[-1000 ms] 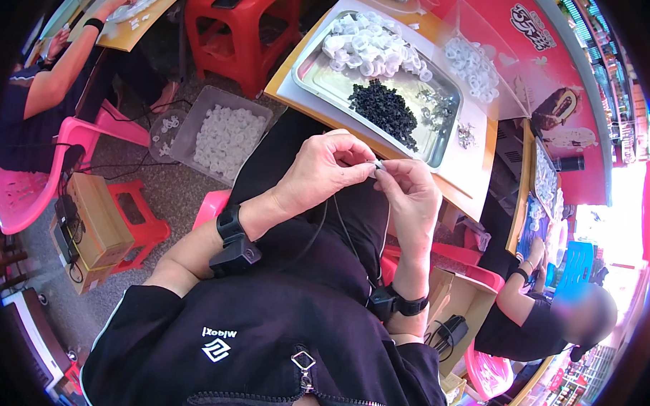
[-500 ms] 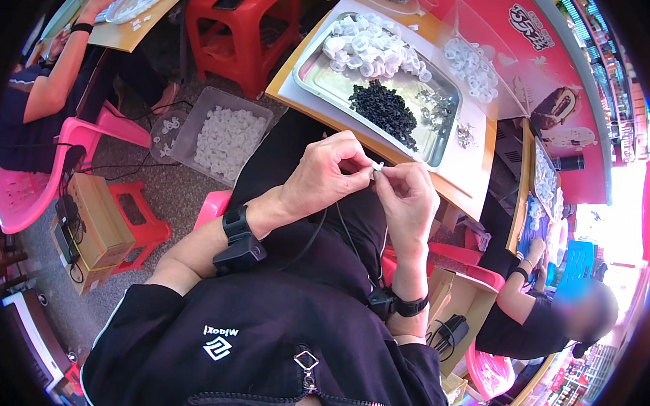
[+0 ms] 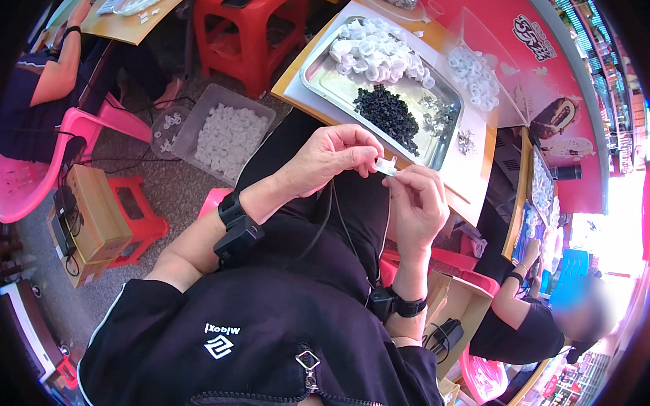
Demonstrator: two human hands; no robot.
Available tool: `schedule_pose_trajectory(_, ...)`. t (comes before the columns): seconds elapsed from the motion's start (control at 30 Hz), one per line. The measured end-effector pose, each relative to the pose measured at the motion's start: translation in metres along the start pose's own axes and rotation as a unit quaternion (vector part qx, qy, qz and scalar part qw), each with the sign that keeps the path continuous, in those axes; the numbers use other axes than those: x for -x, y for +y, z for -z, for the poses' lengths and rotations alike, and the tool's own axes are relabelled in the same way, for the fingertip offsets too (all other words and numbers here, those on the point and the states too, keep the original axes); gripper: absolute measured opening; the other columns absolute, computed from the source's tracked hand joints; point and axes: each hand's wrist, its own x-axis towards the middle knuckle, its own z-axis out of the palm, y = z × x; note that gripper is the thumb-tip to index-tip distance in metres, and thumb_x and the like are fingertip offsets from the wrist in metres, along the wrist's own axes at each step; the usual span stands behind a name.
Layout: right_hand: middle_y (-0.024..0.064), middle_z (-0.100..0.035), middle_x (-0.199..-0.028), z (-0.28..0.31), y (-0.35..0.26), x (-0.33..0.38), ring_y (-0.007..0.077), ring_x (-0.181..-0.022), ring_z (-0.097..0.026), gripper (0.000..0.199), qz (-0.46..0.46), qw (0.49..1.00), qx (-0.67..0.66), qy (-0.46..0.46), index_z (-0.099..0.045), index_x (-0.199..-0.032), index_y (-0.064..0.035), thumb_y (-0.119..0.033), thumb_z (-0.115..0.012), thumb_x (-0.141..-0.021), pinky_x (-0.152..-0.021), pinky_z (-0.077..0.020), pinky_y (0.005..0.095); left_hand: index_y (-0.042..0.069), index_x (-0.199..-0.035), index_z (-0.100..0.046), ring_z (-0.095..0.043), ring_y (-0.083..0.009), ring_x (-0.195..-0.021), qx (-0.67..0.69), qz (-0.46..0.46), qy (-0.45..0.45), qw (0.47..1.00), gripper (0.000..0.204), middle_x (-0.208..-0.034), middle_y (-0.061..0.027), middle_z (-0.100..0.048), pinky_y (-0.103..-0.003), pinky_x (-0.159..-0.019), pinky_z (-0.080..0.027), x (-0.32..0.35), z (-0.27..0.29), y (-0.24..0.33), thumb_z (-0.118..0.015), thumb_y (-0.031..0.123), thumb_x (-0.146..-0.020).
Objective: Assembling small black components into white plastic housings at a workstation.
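A small white plastic part (image 3: 386, 166) is held between my two hands, just off the near edge of the table. My left hand (image 3: 330, 159) pinches its left end between thumb and forefinger. On its right end, the fingertips of my right hand (image 3: 419, 199) are closed as well. Beyond them lies a metal tray (image 3: 329, 88) with a heap of white translucent plastic rings (image 3: 377, 49), a pile of small black parts (image 3: 387, 113) and some small metallic pieces (image 3: 435, 114).
A clear bin (image 3: 473, 72) of white rings stands right of the tray. On the floor at left is a grey tub (image 3: 191, 130) full of white parts, near a red stool (image 3: 248, 36) and a cardboard box (image 3: 99, 216). Co-workers sit at both sides.
My hands have drawn slightly apart, and more of the white plastic part now shows between them. The right hand has shifted a little right and down.
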Motion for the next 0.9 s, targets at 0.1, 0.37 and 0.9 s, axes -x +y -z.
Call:
schedule_pose_trajectory(0.1, 0.0072, -0.064, -0.085, 0.0, -0.008, -0.001, 0.0185, -0.076, -0.064, 0.02, 0.089, 0.994, 0.062, 0.012, -0.066, -0.085, -0.0042, 0.004, -0.078, -0.071, -0.065, -0.0528, 0.0287, -0.002, -0.106, -0.063, -0.061, -0.0109, -0.09, -0.034, -0.01, -0.028, 0.999, 0.019, -0.102, -0.0076, -0.065, -0.024, -0.082, -0.05, -0.001, -0.003, -0.001, -0.063, 0.011, -0.092)
schedule_pose_trajectory(0.37, 0.0077, -0.065, -0.087, 0.004, -0.014, 0.002, 0.0211, -0.077, -0.065, 0.023, 0.12, 0.988, 0.098, 0.016, -0.065, -0.086, -0.0054, 0.005, -0.077, -0.07, -0.065, -0.0534, 0.0293, -0.001, -0.109, -0.064, -0.06, -0.0141, -0.1, -0.049, -0.039, -0.006, 0.998, 0.02, -0.106, -0.0098, -0.064, -0.027, -0.09, -0.047, 0.002, -0.014, 0.001, -0.064, 0.006, -0.09)
schedule_pose_trajectory(0.9, 0.0081, -0.06, -0.077, -0.014, 0.003, -0.001, 0.015, -0.065, -0.063, 0.012, -0.118, 0.992, -0.032, 0.012, -0.062, -0.078, -0.0013, 0.003, -0.073, -0.075, -0.06, -0.052, 0.0262, 0.003, -0.087, -0.065, -0.062, -0.0178, -0.078, -0.459, -0.243, 0.055, 0.853, 0.017, -0.083, -0.0073, -0.063, -0.028, -0.07, -0.05, -0.001, -0.011, 0.003, -0.075, -0.002, -0.074)
